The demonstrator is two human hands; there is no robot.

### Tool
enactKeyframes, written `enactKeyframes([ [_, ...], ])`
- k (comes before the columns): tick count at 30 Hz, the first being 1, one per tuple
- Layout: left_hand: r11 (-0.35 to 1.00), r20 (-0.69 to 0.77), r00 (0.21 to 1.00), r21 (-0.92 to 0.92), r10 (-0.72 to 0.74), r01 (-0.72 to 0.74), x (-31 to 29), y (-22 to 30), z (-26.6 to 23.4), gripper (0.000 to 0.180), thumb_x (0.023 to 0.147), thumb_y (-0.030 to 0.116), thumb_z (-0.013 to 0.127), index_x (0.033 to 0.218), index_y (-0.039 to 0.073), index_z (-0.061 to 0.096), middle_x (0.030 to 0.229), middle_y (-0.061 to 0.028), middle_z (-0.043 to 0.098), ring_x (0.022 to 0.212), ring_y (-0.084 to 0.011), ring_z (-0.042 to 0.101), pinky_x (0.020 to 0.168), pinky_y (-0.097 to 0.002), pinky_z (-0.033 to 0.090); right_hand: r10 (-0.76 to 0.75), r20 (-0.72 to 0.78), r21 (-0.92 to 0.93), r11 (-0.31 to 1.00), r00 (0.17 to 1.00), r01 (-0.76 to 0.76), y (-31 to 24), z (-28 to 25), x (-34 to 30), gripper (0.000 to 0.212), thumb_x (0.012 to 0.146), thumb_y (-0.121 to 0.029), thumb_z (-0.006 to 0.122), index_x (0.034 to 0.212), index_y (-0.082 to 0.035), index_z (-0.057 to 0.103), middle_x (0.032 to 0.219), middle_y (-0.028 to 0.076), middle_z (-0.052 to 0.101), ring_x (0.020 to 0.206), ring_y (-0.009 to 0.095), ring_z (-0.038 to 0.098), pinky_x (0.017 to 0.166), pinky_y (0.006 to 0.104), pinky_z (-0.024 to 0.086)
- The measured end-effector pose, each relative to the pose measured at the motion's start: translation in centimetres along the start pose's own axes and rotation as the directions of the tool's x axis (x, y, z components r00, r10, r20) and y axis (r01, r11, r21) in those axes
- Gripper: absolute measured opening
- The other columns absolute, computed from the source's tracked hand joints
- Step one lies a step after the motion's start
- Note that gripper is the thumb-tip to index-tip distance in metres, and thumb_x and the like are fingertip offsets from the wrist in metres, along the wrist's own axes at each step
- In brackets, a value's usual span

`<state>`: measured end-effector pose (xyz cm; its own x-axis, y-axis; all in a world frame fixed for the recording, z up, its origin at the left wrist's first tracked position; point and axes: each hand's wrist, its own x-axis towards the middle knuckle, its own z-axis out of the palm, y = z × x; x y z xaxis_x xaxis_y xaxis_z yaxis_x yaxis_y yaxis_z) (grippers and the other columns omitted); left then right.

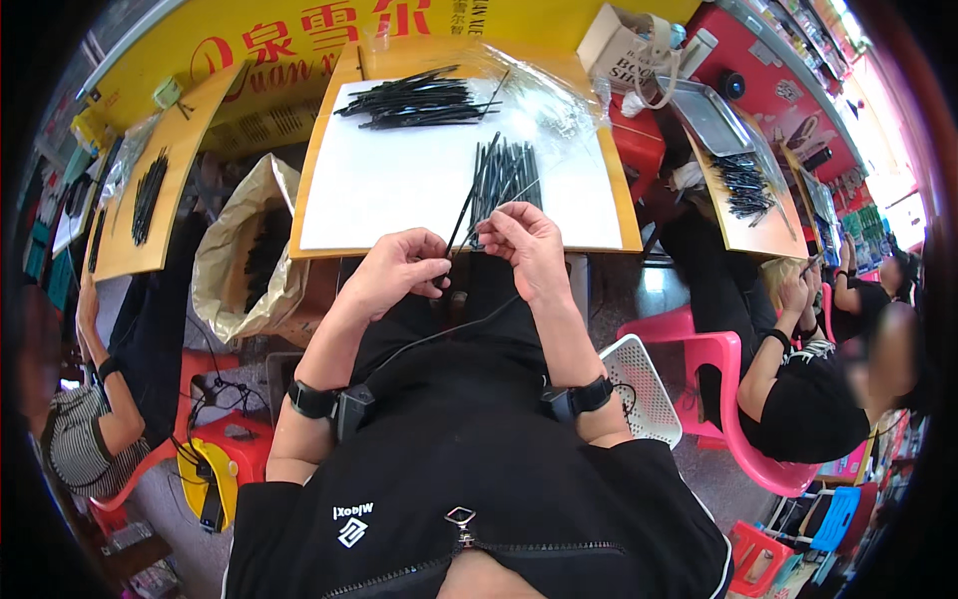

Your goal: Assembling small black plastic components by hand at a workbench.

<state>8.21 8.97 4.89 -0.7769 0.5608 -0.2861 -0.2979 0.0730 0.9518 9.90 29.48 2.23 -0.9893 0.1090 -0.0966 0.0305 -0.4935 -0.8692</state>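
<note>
One black stick [462, 222] was being worked, slanting up between the two hands near the front edge of the counter [619, 190]. The left hand [407, 268] gripped its lower part between thumb and fingers. The right hand [521, 250] had its fingertips bent close together just beside it; whether they had closed on anything, I could not tell.

The work looked to be partway through. Two piles lay on the white sheet [389, 190]: a loose far pile [419, 98] towards the left, and a near pile [509, 172] just beyond the right hand, close to a clear wrapper [549, 95]. Plenty of sticks remained in both; which pile was finished and which was left, the view did not settle.
</note>
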Motion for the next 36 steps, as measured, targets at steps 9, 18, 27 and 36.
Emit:
enactKeyframes([
  [9,0.94,0.002,1.0,-0.341,-0.016,0.015,0.8,-0.4,-0.1,0.013,0.091,0.015,0.056,0.098,0.003,0.057,0.087,-0.0048,0.061,0.079,-0.0161,0.065,0.07,-0.0258,0.055,0.165,0.117,0.091,0.98,0.979,-0.176,0.9,-0.2,-0.7,0.003,0.087,-0.006,0.058,0.089,-0.004,0.059,0.081,0.01,0.067,0.066,0.013,0.065,0.058,0.0229,0.054],
  [18,0.87,0.07,0.997,-0.49,-0.015,0.048,0.7,-1.1,-0.2,0.013,0.093,0.015,0.054,0.099,0.004,0.056,0.086,-0.0062,0.063,0.081,-0.0217,0.067,0.067,-0.0243,0.058,0.151,0.075,0.074,0.985,0.986,-0.157,1.2,-0.1,-0.8,0.004,0.087,-0.008,0.06,0.087,-0.005,0.057,0.078,0.01,0.067,0.065,0.012,0.064,0.058,0.0237,0.054],
  [27,0.87,0.102,0.995,-0.491,-0.003,0.053,0.5,-1.1,0.0,0.013,0.091,0.016,0.056,0.096,0.004,0.056,0.087,-0.006,0.062,0.081,-0.0193,0.066,0.069,-0.0252,0.058,0.166,0.056,0.036,0.985,0.985,-0.168,1.4,0.1,-0.8,0.006,0.085,-0.009,0.063,0.085,-0.006,0.057,0.076,0.01,0.066,0.063,0.012,0.064,0.056,0.0238,0.054],
  [36,0.9,0.133,0.99,-0.435,0.036,0.026,0.5,-1.5,-0.2,0.012,0.091,0.015,0.056,0.095,0.004,0.057,0.087,-0.0045,0.061,0.08,-0.0147,0.065,0.069,-0.0247,0.058,0.241,0.018,-0.006,0.97,0.97,-0.241,1.1,0.3,-0.9,0.007,0.085,-0.01,0.063,0.084,-0.006,0.058,0.074,0.007,0.065,0.062,0.011,0.063,0.054,0.0227,0.051],
])
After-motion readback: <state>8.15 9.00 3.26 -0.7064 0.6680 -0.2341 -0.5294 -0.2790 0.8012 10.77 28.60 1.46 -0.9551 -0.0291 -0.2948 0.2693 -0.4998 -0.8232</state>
